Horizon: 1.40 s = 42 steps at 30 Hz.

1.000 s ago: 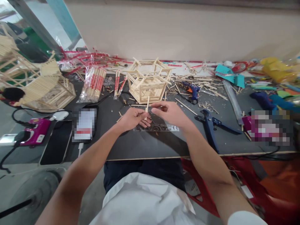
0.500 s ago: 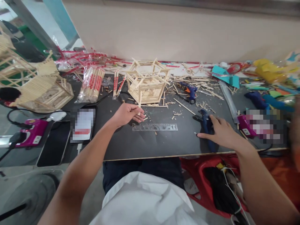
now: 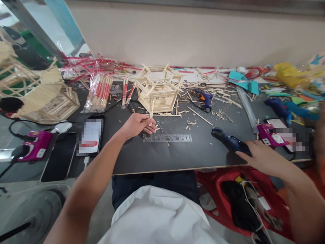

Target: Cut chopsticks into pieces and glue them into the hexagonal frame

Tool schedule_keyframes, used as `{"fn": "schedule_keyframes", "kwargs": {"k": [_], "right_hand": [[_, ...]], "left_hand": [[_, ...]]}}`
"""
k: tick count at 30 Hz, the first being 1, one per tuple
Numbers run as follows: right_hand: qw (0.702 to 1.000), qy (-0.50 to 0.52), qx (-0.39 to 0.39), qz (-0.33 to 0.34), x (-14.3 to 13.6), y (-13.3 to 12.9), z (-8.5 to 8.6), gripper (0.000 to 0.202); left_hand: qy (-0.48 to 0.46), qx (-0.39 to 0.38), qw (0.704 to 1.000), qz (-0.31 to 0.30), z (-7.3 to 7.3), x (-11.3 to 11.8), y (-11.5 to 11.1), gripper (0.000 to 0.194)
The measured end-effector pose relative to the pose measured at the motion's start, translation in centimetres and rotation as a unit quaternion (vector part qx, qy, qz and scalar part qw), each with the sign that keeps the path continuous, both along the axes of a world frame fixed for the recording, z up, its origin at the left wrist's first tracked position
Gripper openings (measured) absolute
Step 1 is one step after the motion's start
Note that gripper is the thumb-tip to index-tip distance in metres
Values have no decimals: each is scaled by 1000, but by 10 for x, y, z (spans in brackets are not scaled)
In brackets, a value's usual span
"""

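Between the thumb and fingers of my left hand [image 3: 141, 124] is a short thin wooden stick [image 3: 151, 113], held upright before the hexagonal stick model [image 3: 158, 98]. My right hand [image 3: 262, 156] is closed around the rear end of dark blue pliers [image 3: 230, 140], whose head points to the upper left over the table. The exact kind of jaw is hard to make out. A clear plastic ruler [image 3: 167, 138] lies flat just right of and below my left hand. Past the pliers' head, a longer loose stick [image 3: 200, 116] rests on the dark table.
Behind the ruler are a blue glue gun [image 3: 206, 98] and scattered stick offcuts [image 3: 223, 89]. Bagged chopsticks [image 3: 100, 89], a lit phone [image 3: 90, 135] and a purple power strip [image 3: 35, 144] are at left. Another purple power strip [image 3: 271, 135] lies right. The table's front edge [image 3: 162, 171] is near me.
My right hand has moved right and closed on the pliers' rear end. The pliers have swung from nearly upright in view to a slant. My left hand keeps its stick in nearly the same place.
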State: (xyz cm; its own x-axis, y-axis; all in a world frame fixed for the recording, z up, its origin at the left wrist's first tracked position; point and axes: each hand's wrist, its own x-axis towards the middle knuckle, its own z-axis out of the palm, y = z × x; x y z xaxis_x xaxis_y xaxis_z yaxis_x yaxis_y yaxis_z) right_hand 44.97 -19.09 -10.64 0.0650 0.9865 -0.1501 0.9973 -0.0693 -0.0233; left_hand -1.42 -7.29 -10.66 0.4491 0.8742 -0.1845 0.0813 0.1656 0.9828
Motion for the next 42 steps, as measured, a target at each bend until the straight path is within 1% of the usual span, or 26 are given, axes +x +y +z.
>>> {"fn": "schedule_keyframes", "kwargs": {"k": [1,3,4,5,7,9,11,13,15,17,19,23,26,29,33,38,42], "right_hand": [[1000,12,-16,-13,-2,0,4,16],[995,46,-65,-62,-11,1,15,12],[990,61,-69,-106,-19,2,22,10],[986,84,-61,-130,-27,4,29,8],[982,131,-42,-129,-48,10,40,10],[975,202,-40,-85,-73,18,45,16],[969,236,-58,-38,-98,29,45,25],[968,245,-59,14,-122,43,42,30],[962,255,-69,72,-143,59,38,31],[955,259,-70,128,-160,74,37,32],[948,258,-80,167,-171,87,38,35],[934,261,-125,209,-183,101,43,40],[925,270,-143,226,-187,103,46,43],[920,275,-153,235,-190,102,47,41],[917,285,-154,232,-193,101,46,37],[920,286,-136,230,-195,99,40,38],[925,280,-120,228,-196,97,37,38]], "left_hand": [[1,0,1000,-1,0,0,0,51],[3,-2,1000,-7,0,0,0,52],[4,-3,1000,-12,0,1,-1,52],[4,-4,1000,-17,1,1,-1,53],[5,-9,1000,-26,1,2,-1,54],[9,-14,999,-29,1,4,-2,54],[13,-20,999,-28,1,5,-2,53],[15,-23,999,-28,2,5,-3,51],[11,-25,999,-34,3,5,-3,50],[5,-29,999,-44,4,5,-3,48],[0,-32,998,-51,4,5,-4,47],[-8,-41,998,-47,3,6,-4,45],[-7,-57,997,-49,2,7,-4,42],[5,-72,996,-61,3,9,-6,38],[23,-78,994,-73,3,9,-6,36],[32,-76,993,-79,0,6,-4,35],[39,-76,993,-80,3,6,-4,36]]}}
